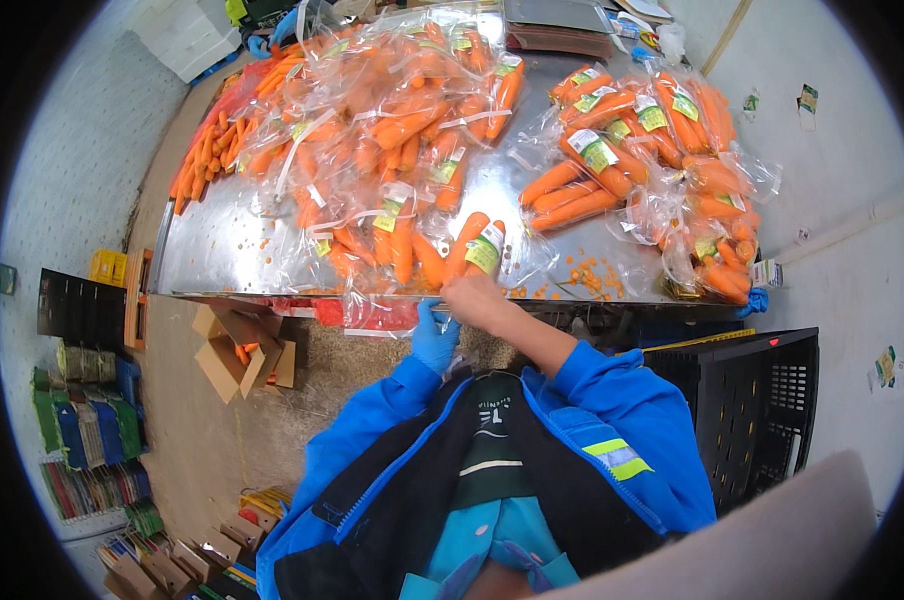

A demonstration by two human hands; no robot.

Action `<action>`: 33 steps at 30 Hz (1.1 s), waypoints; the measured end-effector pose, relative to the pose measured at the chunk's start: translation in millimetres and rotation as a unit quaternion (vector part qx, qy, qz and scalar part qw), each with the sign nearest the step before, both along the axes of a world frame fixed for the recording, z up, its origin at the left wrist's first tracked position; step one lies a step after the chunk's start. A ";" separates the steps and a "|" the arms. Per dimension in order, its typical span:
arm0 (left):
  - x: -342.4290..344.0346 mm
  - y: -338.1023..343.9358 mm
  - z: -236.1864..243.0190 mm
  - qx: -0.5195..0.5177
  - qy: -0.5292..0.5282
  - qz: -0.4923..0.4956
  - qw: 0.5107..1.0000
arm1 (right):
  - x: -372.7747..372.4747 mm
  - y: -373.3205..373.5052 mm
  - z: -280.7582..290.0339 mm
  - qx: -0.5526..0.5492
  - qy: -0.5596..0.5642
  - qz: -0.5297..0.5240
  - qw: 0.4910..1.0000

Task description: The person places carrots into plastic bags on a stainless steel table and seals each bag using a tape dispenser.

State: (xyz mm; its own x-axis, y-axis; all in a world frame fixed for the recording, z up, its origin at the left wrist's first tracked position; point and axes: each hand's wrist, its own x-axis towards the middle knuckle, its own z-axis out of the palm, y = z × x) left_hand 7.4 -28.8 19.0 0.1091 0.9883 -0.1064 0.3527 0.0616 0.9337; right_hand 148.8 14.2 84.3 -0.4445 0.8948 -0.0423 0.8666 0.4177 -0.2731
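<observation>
A clear plastic bag of carrots (462, 246) with a green and white label lies at the near edge of the metal table. My bare right hand (475, 300) is closed at its near end, the fingers pressed together over the plastic. Just below and left, my left hand (434, 338) in a blue glove is at the table edge. Its fingers are drawn together; what they pinch is hidden. More bagged carrots (400, 248) lie beside it to the left, several with white strips at their necks.
A large heap of bagged carrots (372, 110) covers the table's left, with loose carrots (212, 150) at its far left. Labelled bags (662, 140) are piled at right. Carrot scraps (594, 278) dot the metal table (207, 255). Below stand a cardboard box (234, 355) and black crates (752, 400).
</observation>
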 end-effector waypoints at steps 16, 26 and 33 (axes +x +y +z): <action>-9.4 40.4 -4.6 -0.361 -0.235 -0.210 0.878 | 2.5 -68.6 -33.6 -0.215 0.552 -0.363 0.719; -5.8 55.9 -15.9 -0.443 -0.375 -0.126 0.804 | 13.7 -68.1 -20.8 -0.217 0.524 -0.322 0.758; -3.7 60.9 6.9 -0.561 -0.406 -0.109 0.713 | 12.3 -66.4 -9.2 -0.017 0.340 -0.273 0.900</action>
